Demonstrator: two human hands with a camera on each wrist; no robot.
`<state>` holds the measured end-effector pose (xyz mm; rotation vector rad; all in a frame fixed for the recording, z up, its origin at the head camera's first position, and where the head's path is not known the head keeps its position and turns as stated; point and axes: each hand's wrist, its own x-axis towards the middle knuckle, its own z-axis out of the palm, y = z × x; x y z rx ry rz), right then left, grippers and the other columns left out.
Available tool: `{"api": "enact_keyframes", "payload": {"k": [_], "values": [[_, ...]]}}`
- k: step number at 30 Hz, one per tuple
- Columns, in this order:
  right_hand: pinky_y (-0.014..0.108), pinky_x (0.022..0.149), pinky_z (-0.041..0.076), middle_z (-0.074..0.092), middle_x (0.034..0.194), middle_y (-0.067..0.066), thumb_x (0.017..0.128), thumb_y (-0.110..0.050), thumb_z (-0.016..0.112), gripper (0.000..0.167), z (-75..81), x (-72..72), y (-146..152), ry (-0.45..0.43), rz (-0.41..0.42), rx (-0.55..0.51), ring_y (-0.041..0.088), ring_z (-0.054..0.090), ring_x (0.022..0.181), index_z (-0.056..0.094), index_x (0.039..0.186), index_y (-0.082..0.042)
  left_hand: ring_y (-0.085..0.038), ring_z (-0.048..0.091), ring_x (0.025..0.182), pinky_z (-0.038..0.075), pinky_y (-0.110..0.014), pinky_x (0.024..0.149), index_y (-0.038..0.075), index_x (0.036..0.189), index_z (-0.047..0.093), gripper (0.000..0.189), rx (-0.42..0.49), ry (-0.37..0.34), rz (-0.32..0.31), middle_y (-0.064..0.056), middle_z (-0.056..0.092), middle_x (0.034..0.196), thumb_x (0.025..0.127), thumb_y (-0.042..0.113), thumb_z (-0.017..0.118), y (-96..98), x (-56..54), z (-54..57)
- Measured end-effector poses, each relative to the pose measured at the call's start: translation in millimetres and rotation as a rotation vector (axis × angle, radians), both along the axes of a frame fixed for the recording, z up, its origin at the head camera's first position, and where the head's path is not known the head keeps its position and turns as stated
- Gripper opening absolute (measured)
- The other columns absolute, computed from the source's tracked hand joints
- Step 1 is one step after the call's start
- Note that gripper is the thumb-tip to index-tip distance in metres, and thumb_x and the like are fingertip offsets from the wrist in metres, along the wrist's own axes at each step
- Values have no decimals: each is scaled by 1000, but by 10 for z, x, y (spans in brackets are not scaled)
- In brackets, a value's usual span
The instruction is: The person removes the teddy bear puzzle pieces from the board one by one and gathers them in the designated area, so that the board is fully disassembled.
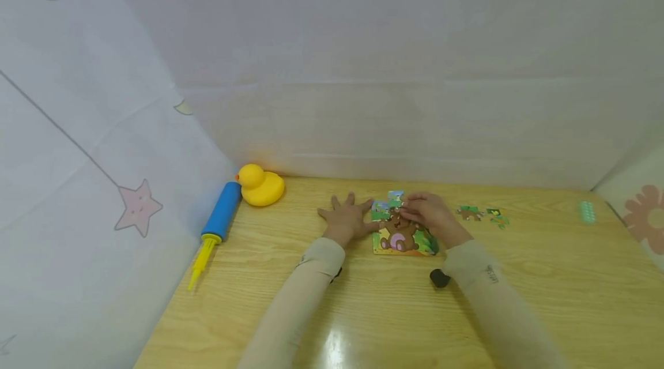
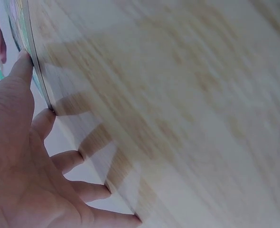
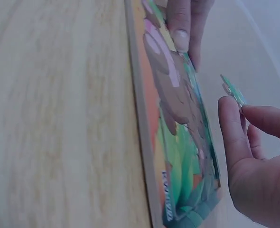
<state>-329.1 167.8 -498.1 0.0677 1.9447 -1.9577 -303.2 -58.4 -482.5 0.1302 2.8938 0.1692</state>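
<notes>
Right hand (image 1: 430, 213) holding a small, thin, green-toned jigsaw piece (image 3: 233, 90) over a flat, rectangular brown-bear puzzle (image 1: 398, 241)

The jigsaw piece is hanging just above the puzzle, clear of its surface in the right wrist view. The right thumb and fingertips are pinching it by the edge. It is looking light and stiff, probably card; its knobs are likely to be the fragile parts, so opposite edges are seeming the best place to take hold. The right forearm is reaching in from the right, the fingers curving inward.

The left hand (image 1: 346, 220) is gripping nothing: it is spreading its fingers wide, palm down, fingertips resting on the pale wooden table (image 1: 394, 311), while its thumb is resting on the puzzle's left side.

Loose multicoloured jigsaw pieces (image 1: 470, 213) are lying beyond the right hand, a pale green bumpy block (image 1: 587, 212) farther right. A yellow toy duck (image 1: 263, 187) and a blue-and-yellow hand pump (image 1: 222, 213) are lying on the left
</notes>
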Motion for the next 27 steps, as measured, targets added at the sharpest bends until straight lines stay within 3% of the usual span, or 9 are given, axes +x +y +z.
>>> {"api": "enact_keyframes", "payload": {"k": [7,16,27], "values": [[24,95,56,58,133,20,105,-4,52,54,61,3,116,-32,10,-65,7,72,96,34,155,4,-52,13,154,21,-84,107,52,156,29,79,-6,-5,3,-6,19,171,86,83,49,5,-14,-17],[25,90,58,74,100,3,104,0,52,55,57,-15,382,-65,-17,-161,12,75,93,32,154,8,-52,14,154,22,-84,107,52,156,27,80,-14,14,-3,-5,18,171,86,85,46,5,-13,-33],[30,97,55,73,104,-1,104,-6,55,59,101,45,867,-41,1,-64,14,75,100,30,154,9,-52,12,154,20,-84,107,54,156,26,79,-7,4,-6,-5,17,172,86,84,47,-5,-25,-43]]}}
